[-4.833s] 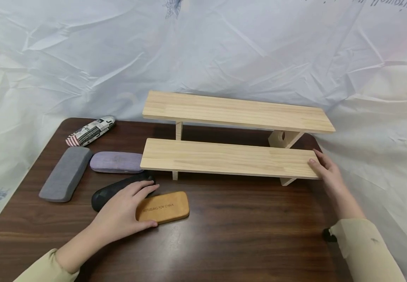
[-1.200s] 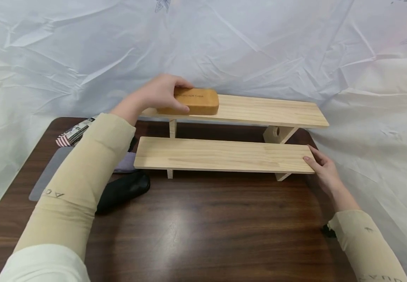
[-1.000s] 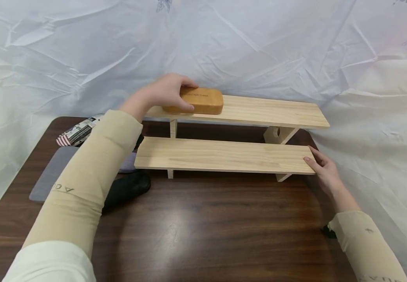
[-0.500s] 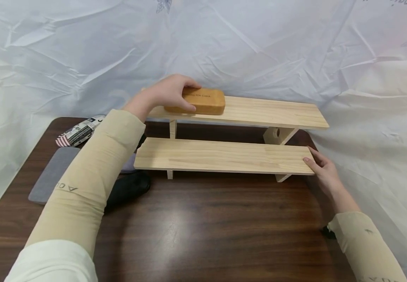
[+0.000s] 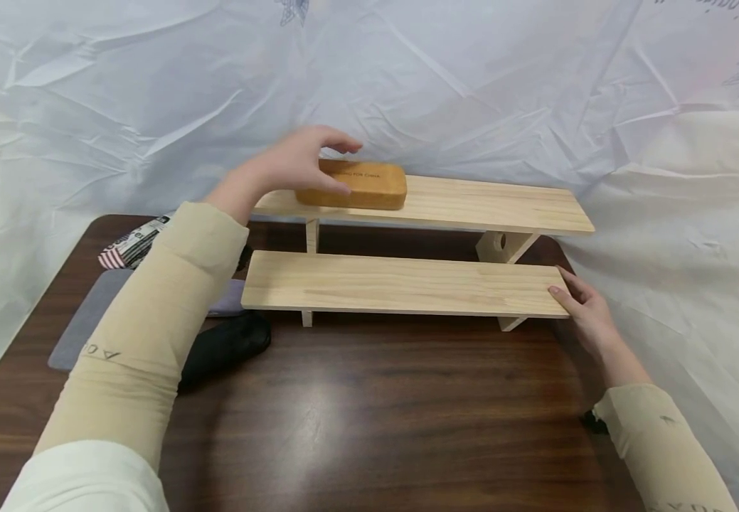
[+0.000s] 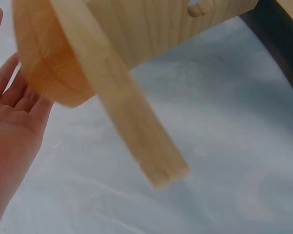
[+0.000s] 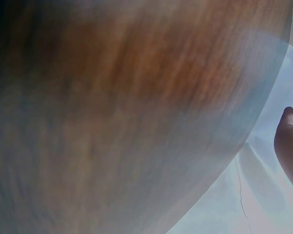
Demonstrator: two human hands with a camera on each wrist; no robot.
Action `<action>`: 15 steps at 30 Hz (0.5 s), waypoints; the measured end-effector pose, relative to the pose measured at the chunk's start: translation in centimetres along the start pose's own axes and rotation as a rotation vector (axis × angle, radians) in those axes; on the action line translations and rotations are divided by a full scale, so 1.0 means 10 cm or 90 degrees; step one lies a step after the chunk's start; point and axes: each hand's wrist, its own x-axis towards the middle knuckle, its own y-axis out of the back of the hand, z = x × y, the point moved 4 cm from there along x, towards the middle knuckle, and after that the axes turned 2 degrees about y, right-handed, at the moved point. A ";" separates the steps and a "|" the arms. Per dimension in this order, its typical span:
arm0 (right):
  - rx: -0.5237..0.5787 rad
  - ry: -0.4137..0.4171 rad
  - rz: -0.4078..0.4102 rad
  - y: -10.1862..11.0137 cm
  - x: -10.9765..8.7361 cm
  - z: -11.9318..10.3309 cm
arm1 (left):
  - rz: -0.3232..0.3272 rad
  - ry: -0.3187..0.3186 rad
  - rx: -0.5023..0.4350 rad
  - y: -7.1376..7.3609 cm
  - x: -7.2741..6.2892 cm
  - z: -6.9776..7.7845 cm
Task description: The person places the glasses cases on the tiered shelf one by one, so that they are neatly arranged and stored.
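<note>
An orange-brown glasses case (image 5: 369,186) with small lettering lies on the left part of the upper board of a two-tier wooden shelf (image 5: 491,203). Over its left end is my left hand (image 5: 295,162), fingers spread and lifted off its top. The thumb is in front of the case; whether it touches cannot be told. In the left wrist view the glasses case (image 6: 53,58) shows beside the fingers. My right hand (image 5: 589,313) grips the right end of the lower board, thumb on top. The right wrist view shows only part of that hand (image 7: 290,146).
On the dark wood table (image 5: 375,412), left of the shelf, lie a black case (image 5: 231,348), a purple case (image 5: 228,299), a grey case (image 5: 87,320) and a newsprint-patterned case (image 5: 135,245). My left sleeve partly covers them. White sheeting hangs behind.
From the table, my left hand carried the orange-brown glasses case onto the upper board and slid it slightly right. Now its fingers have come up off it. My right hand stays on the lower board.
</note>
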 end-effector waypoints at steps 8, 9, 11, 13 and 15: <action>0.023 -0.001 0.001 -0.01 -0.01 -0.03 | 0.074 -0.052 0.023 0.05 -0.38 0.03; 0.026 0.001 0.001 0.00 -0.01 -0.03 | 0.084 -0.058 0.030 0.04 -0.42 0.03; 0.027 0.000 0.002 0.00 -0.02 -0.03 | 0.103 -0.068 0.035 0.02 -0.53 0.01; 0.028 -0.005 0.005 0.01 -0.01 -0.02 | 0.126 -0.082 0.037 -0.01 -0.64 -0.01; 0.023 -0.011 0.007 0.01 -0.01 0.00 | 0.144 -0.091 0.036 -0.03 -0.75 -0.03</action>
